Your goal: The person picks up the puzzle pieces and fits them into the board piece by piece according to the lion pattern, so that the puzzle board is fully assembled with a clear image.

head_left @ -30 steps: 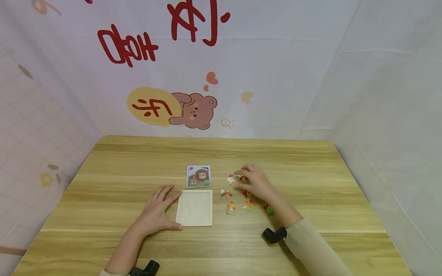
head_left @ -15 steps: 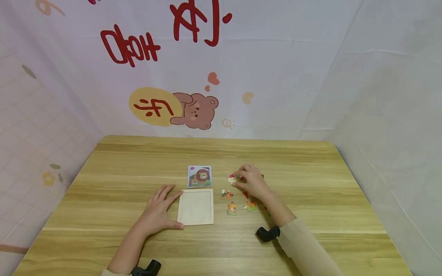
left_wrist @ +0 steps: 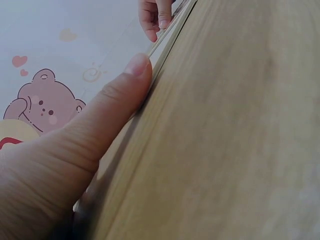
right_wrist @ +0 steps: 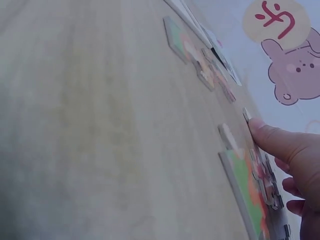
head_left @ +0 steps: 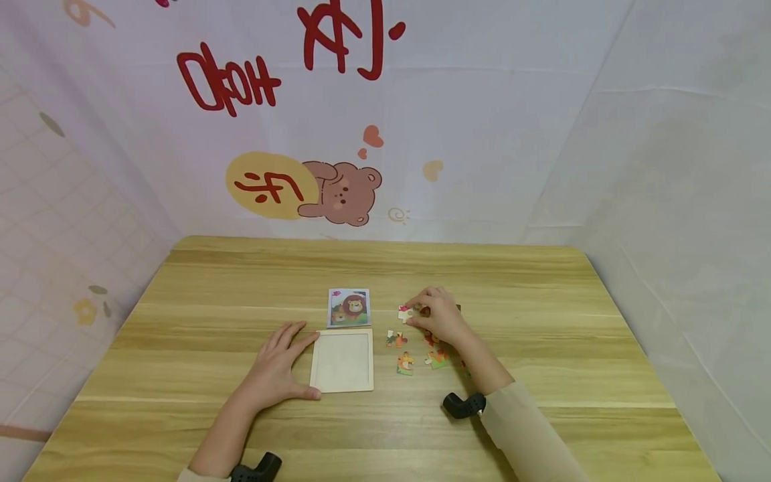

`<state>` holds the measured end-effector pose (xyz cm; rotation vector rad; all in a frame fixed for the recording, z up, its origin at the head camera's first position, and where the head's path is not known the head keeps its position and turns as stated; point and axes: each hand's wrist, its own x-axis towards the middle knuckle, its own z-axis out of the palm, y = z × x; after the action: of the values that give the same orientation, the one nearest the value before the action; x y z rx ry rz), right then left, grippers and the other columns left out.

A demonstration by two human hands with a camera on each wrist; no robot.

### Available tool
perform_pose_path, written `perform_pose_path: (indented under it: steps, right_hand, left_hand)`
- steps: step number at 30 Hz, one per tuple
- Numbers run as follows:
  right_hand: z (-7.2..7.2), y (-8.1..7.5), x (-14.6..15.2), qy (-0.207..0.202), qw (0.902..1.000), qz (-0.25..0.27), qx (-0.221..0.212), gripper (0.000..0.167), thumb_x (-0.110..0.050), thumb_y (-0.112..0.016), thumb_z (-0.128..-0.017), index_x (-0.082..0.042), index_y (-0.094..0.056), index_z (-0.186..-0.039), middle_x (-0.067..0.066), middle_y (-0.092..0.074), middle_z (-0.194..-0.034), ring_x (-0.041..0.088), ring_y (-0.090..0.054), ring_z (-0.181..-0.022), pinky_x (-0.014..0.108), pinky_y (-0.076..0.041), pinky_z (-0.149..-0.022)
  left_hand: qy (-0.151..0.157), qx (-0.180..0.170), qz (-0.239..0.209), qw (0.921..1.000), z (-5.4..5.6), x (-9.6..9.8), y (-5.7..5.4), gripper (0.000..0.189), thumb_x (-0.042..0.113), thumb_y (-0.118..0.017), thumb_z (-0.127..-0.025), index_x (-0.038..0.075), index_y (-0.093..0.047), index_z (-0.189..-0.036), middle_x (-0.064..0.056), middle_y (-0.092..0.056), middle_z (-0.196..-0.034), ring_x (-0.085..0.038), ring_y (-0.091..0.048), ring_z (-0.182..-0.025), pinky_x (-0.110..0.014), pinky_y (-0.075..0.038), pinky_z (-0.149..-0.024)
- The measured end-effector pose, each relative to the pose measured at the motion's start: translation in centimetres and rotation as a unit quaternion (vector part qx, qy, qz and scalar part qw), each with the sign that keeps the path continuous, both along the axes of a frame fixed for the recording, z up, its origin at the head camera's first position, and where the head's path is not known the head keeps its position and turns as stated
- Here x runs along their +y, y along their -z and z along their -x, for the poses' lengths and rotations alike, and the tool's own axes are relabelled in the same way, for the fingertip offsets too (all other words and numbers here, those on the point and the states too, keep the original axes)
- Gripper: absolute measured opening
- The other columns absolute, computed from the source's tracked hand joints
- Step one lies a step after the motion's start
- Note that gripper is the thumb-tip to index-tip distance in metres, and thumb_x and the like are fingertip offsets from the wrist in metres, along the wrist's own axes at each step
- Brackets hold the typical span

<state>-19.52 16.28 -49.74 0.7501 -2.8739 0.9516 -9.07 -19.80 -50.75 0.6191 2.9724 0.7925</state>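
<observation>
Smooth wood-grain tabletop, matt wooden tray, creased cloth backdrop

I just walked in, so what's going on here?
Someone's left hand rests against the left edge of a square puzzle tray, while the right hand pinches a pink-and-white puzzle piece. Other puzzle pieces lie on the wooden table right of the tray, and a lion picture card lies beyond it.

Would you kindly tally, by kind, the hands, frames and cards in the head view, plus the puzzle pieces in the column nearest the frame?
Left hand and right hand: 2
Frame: 1
Card: 1
Pieces in that column: 3
Total: 7
</observation>
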Motion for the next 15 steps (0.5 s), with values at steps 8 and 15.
perform_pose_path:
  steps: [8,15]
  right_hand:
    - [0.10,0.11,0.09,0.009,0.9998,0.012,-0.013,0.031,-0.028,-0.081,-0.076,-0.018,-0.074,-0.104,-0.002,-0.056,-0.097,0.018,-0.044,-0.086,0.035,-0.035,-0.075]
    - [0.21,0.43,0.28,0.004,0.9998,0.019,-0.012,0.029,-0.031,-0.080,-0.076,-0.018,-0.075,-0.102,-0.003,-0.056,-0.096,0.016,-0.042,-0.082,0.034,-0.034,-0.072]
  left_hand:
    - [0.000,-0.002,-0.004,1.0000,-0.12,0.13,-0.06,0.116,0.080,-0.071,-0.050,0.016,-0.046,-0.144,-0.014,-0.026,-0.153,-0.039,-0.014,-0.139,-0.067,-0.016,-0.102]
    - [0.001,-0.001,-0.003,1.0000,-0.20,0.19,-0.24,0.115,0.079,-0.072,-0.050,0.016,-0.047,-0.143,-0.014,-0.026,-0.152,-0.039,-0.015,-0.139,-0.066,-0.015,-0.103]
